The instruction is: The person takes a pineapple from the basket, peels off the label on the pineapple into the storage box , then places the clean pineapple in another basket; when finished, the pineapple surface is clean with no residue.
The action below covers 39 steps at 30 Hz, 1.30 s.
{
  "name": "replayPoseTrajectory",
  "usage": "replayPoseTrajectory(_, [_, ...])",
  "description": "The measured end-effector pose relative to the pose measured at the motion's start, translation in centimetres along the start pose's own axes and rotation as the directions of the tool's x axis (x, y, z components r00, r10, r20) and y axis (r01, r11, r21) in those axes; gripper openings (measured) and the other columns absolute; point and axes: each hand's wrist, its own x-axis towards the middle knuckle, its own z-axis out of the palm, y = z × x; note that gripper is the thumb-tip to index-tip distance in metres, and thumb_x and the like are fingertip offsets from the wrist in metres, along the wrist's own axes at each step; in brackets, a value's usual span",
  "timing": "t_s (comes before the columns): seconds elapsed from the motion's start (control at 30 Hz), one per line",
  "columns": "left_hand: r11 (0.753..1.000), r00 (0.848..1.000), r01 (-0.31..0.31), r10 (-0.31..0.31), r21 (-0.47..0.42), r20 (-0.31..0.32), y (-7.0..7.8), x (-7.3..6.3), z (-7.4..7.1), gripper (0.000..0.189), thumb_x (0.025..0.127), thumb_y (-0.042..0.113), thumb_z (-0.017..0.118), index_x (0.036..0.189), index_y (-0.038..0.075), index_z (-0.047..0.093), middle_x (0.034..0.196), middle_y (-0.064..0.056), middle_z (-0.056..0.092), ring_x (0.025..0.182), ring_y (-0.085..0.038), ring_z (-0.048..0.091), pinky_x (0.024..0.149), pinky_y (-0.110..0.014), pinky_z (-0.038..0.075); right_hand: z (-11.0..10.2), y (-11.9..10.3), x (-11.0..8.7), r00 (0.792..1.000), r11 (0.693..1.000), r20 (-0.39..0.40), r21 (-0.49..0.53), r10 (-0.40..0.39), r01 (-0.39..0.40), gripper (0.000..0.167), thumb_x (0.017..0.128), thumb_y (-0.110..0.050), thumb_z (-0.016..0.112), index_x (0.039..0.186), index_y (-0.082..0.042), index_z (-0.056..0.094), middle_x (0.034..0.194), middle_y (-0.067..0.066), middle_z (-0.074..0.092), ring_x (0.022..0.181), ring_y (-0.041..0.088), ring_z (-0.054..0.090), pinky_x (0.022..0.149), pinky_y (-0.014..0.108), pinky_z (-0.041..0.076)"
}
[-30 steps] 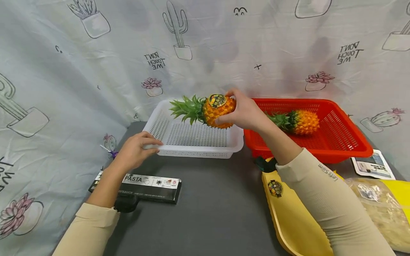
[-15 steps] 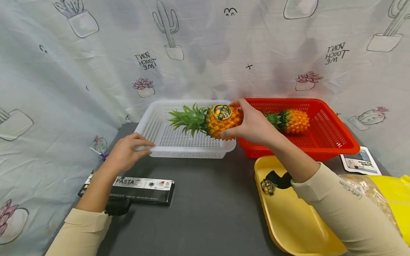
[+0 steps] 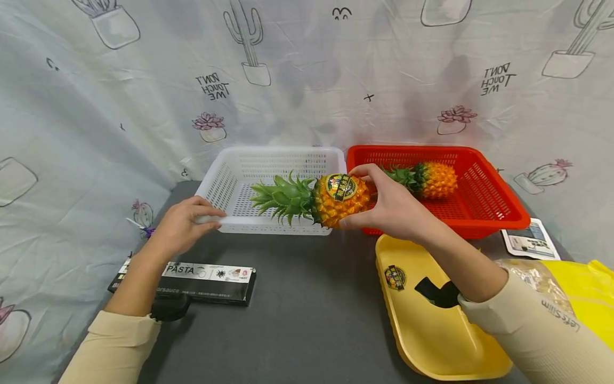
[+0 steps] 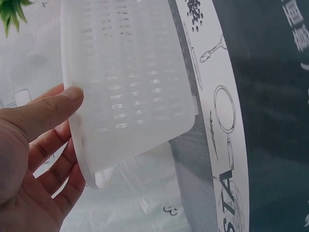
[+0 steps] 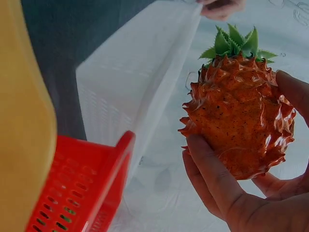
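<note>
My right hand (image 3: 395,208) grips an orange pineapple (image 3: 342,200) by its base end, with the green crown pointing left. The right wrist view shows thumb and fingers spread round the spiky fruit (image 5: 236,111). Held in the air, it overlaps the front of a white perforated basket (image 3: 235,225) in the head view. At that basket's front left corner, my left hand (image 3: 184,226) pinches the rim; in the left wrist view the thumb (image 4: 53,108) lies on one side and the fingers behind. A second pineapple (image 3: 438,180) lies in the red basket (image 3: 484,226).
A yellow tray (image 3: 427,341) bearing a round sticker sits in front of the red basket, partly under my right forearm. A black PASTA box (image 3: 216,288) lies beneath my left forearm. Farther right are a tablet-like card (image 3: 532,240) and a yellow bag (image 3: 582,293). A patterned curtain (image 3: 297,64) hangs behind.
My right hand has brought the pineapple lower and nearer to me, from over the white basket's middle to its front right. My left hand keeps its grip on the rim. The head view has shifted slightly.
</note>
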Motion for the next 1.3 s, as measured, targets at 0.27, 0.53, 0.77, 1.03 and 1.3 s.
replayPoseTrajectory(0.27, [1.0, 1.0, 0.013, -0.014, 0.006, 0.014, 0.2, 0.1, -0.1, 0.023, 0.092, 0.013, 0.078, 0.114, 0.011, 0.08, 0.113, -0.011, 0.067, 0.099, -0.033, 0.061, 0.078, -0.047, 0.045, 0.3, 0.7, -2.1, 1.0, 1.0, 0.025, -0.022, -0.015, 0.016, 0.086, 0.076, -0.044, 0.088, 0.146, -0.023, 0.042, 0.134, 0.005, 0.059, 0.113, 0.025, 0.06, 0.09, 0.041, 0.052])
replayPoseTrajectory(0.53, [0.999, 0.999, 0.035, -0.036, 0.013, 0.022, 0.3, -0.1, -0.3, 0.023, 0.092, 0.012, 0.078, 0.115, 0.01, 0.08, 0.115, -0.013, 0.066, 0.101, -0.035, 0.061, 0.08, -0.048, 0.045, 0.9, 1.6, -2.6, 0.997, 0.999, 0.074, 0.035, -0.015, 0.012, 0.084, 0.076, -0.04, 0.088, 0.145, -0.021, 0.042, 0.137, 0.007, 0.056, 0.111, 0.025, 0.06, 0.086, 0.036, 0.054])
replayPoseTrajectory(0.77, [0.999, 0.999, 0.041, -0.041, 0.007, 0.016, 0.5, -0.1, -0.3, 0.023, 0.092, 0.012, 0.078, 0.115, 0.011, 0.08, 0.115, -0.012, 0.066, 0.101, -0.034, 0.062, 0.08, -0.048, 0.046, 1.9, 2.2, -2.5, 0.991, 0.998, 0.126, 0.055, -0.042, 0.036, 0.079, 0.075, -0.035, 0.089, 0.14, -0.022, 0.046, 0.125, 0.008, 0.062, 0.101, 0.023, 0.064, 0.082, 0.034, 0.056])
replayPoseTrajectory(1.03, [0.999, 0.999, 0.044, -0.044, 0.008, 0.012, 0.4, -0.4, -0.2, 0.023, 0.092, 0.012, 0.078, 0.115, 0.011, 0.08, 0.114, -0.013, 0.067, 0.099, -0.034, 0.062, 0.078, -0.047, 0.045, 3.3, 2.5, -2.0, 0.979, 0.998, 0.198, 0.056, -0.053, 0.043, 0.079, 0.073, -0.035, 0.09, 0.138, -0.018, 0.047, 0.122, 0.008, 0.063, 0.101, 0.022, 0.062, 0.08, 0.033, 0.056])
replayPoseTrajectory(1.3, [0.999, 0.999, 0.035, -0.035, 0.002, 0.002, 0.4, -0.3, -0.2, 0.023, 0.092, 0.011, 0.078, 0.115, 0.009, 0.08, 0.113, -0.013, 0.067, 0.1, -0.034, 0.061, 0.079, -0.045, 0.044, 4.7, 1.9, -1.3, 0.974, 0.996, 0.213, -0.007, -0.08, 0.084, 0.078, 0.071, -0.03, 0.091, 0.135, -0.015, 0.05, 0.117, 0.005, 0.064, 0.097, 0.02, 0.062, 0.079, 0.032, 0.056])
